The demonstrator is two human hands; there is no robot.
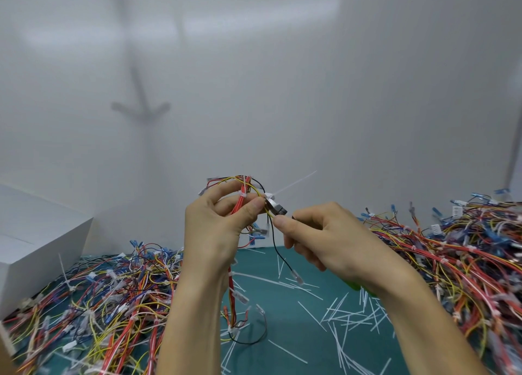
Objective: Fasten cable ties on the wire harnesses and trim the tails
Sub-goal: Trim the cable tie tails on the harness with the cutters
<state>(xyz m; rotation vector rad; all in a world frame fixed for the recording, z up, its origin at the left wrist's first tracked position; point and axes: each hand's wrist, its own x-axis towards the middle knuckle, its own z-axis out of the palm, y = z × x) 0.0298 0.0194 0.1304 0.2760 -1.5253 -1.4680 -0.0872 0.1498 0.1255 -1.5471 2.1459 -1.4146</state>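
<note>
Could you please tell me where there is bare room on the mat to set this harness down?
The barest patch of green mat lies in the middle, between the left harness pile and the scatter of trimmed tails. A narrower strip runs along the wall at the far edge. Both the left pile and the right harness pile are crowded.

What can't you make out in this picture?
Head view only.
Handles of the cutter: mostly hidden inside the right hand.
Whether its blades touch the cable tie tail: too small.
Middle of the harness: behind the left hand.
The white box: cut by the left edge.
</note>
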